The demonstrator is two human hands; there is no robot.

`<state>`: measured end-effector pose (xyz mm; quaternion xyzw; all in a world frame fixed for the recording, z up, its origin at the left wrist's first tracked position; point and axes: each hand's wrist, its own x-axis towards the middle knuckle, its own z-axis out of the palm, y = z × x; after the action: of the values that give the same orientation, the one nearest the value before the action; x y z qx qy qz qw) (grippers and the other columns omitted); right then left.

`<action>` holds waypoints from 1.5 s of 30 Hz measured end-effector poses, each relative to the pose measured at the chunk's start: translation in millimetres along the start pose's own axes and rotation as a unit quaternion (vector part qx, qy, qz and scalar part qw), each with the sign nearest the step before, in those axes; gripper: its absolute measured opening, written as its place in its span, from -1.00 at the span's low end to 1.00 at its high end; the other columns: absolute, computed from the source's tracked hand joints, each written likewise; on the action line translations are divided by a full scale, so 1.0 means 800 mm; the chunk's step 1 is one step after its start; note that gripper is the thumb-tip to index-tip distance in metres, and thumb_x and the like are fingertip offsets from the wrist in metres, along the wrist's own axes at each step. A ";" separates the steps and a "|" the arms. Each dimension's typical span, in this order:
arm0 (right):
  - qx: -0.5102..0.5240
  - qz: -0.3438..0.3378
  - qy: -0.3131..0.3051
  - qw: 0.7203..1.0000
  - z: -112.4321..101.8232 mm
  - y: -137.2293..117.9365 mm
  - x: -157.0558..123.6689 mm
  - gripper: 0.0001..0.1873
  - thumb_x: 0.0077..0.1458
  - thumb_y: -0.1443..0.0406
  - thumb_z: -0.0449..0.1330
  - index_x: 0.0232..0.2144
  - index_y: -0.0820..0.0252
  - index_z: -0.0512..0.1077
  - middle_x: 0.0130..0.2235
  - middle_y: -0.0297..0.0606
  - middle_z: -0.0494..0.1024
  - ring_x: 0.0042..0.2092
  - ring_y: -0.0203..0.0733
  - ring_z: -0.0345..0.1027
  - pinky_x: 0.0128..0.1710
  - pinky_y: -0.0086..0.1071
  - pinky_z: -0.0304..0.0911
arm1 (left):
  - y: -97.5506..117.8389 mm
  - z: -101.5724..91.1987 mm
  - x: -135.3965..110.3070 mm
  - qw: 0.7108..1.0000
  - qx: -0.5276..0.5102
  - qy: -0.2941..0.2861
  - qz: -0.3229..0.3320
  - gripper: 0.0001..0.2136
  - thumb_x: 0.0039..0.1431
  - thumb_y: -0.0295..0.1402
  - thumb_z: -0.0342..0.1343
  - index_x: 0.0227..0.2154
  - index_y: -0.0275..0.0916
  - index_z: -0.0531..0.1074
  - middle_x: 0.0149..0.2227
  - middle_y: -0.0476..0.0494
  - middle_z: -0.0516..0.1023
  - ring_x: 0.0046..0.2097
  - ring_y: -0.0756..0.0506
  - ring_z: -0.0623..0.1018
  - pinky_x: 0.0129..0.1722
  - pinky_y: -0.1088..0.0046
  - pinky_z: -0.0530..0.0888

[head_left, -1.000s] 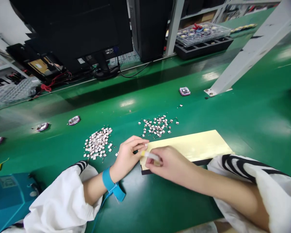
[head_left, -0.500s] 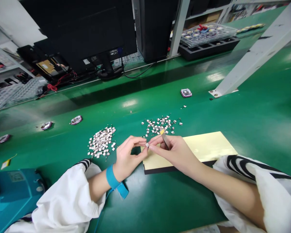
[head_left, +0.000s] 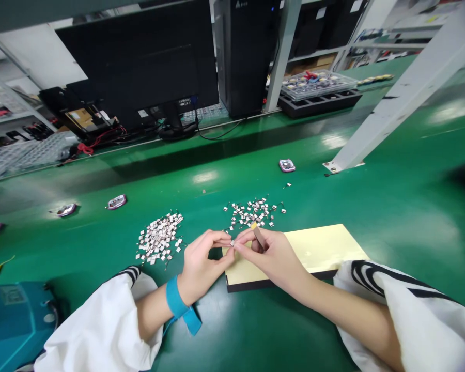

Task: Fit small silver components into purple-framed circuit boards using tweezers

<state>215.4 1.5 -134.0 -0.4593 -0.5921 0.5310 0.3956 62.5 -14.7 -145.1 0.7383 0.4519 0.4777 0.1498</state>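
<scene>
My left hand (head_left: 202, 263), with a blue strap round its wrist, pinches a small silvery rectangular part (head_left: 232, 243) between thumb and fingers. The fingertips of my right hand (head_left: 277, 258) meet it there and touch the same part. Tucked in my right hand is a pair of tweezers (head_left: 259, 236), its yellow-marked end pointing up and away. Both hands are over the left end of a flat pale-yellow pad (head_left: 318, 248) with a dark edge. Similar small parts with short wires lie in a dense pile (head_left: 159, 237) to the left and a looser pile (head_left: 251, 211) behind the hands.
Purple-rimmed devices (head_left: 287, 165) lie spaced along the green bench (head_left: 232, 330). A slanted white post (head_left: 375, 124) stands at right. A monitor (head_left: 147, 62), a black computer tower (head_left: 248, 57) and stacked trays (head_left: 318, 88) line the back. A teal machine (head_left: 15, 315) sits at left front.
The view has tilted up slightly, so the bench and hands sit lower in the picture. Both hands keep the same pinch on the small part. A dark blur now shows at the right edge.
</scene>
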 end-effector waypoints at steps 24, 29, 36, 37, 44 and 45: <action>-0.209 -0.100 -0.032 0.972 -0.015 0.001 0.005 -0.86 -0.11 0.26 0.23 -0.53 0.24 0.39 -0.66 -0.44 0.24 -0.62 -0.38 0.06 -0.61 -0.49 -0.05 | 0.000 -0.006 -0.002 0.988 0.048 -0.119 0.082 -0.86 0.08 -0.51 0.05 -0.27 -0.27 0.30 -0.36 -0.09 0.48 -0.34 0.00 0.49 -0.33 0.54 0.45; -0.433 -0.192 0.034 0.880 -0.043 0.007 0.022 -0.92 0.01 0.35 0.13 -0.48 0.22 0.42 -0.45 -0.31 0.44 -0.46 -0.26 0.30 -0.51 -0.46 0.07 | -0.011 -0.054 0.026 0.949 0.182 -0.252 0.048 -0.67 0.09 -0.50 0.04 -0.05 -0.30 0.24 -0.23 -0.17 0.48 -0.19 -0.09 0.48 -0.18 0.41 0.42; -0.475 -0.161 0.006 0.865 -0.041 -0.006 0.013 -0.88 0.06 0.29 0.15 -0.39 0.23 0.45 -0.36 -0.24 0.39 -0.40 -0.22 0.33 -0.45 -0.42 0.20 | -0.016 -0.115 0.048 0.889 0.172 -0.425 -0.003 -0.78 0.03 -0.54 0.10 -0.23 -0.20 0.42 -0.24 -0.08 0.52 -0.24 -0.05 0.52 -0.27 0.56 0.37; -0.458 -0.157 -0.045 0.874 -0.032 -0.006 0.006 -0.90 0.06 0.31 0.15 -0.40 0.22 0.45 -0.37 -0.26 0.40 -0.37 -0.21 0.34 -0.40 -0.42 0.22 | -0.017 -0.113 0.045 0.884 0.169 -0.436 -0.002 -0.79 0.03 -0.54 0.10 -0.24 -0.21 0.43 -0.25 -0.08 0.52 -0.25 -0.05 0.52 -0.28 0.56 0.37; -0.409 -0.134 -0.246 0.869 0.008 0.003 -0.030 -0.76 0.01 0.31 0.23 -0.21 0.24 0.44 -0.25 -0.24 0.41 -0.31 -0.18 0.39 -0.28 -0.33 0.34 | -0.027 -0.092 0.028 0.899 0.190 -0.395 0.004 -0.77 0.01 -0.60 -0.03 -0.35 -0.21 0.44 -0.38 -0.04 0.53 -0.38 -0.02 0.50 -0.38 0.58 0.34; -0.421 -0.138 -0.251 0.860 0.009 0.005 -0.031 -0.74 0.02 0.32 0.22 -0.19 0.26 0.42 -0.24 -0.22 0.41 -0.31 -0.17 0.39 -0.27 -0.31 0.35 | -0.028 -0.091 0.027 0.901 0.192 -0.389 -0.005 -0.76 -0.01 -0.61 -0.04 -0.35 -0.21 0.43 -0.39 -0.03 0.52 -0.39 -0.02 0.48 -0.39 0.58 0.34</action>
<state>215.7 -24.6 -138.3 -0.3464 -0.8962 0.2679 0.0714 -7.3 -0.2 -111.2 0.8775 0.4445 0.0555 0.1713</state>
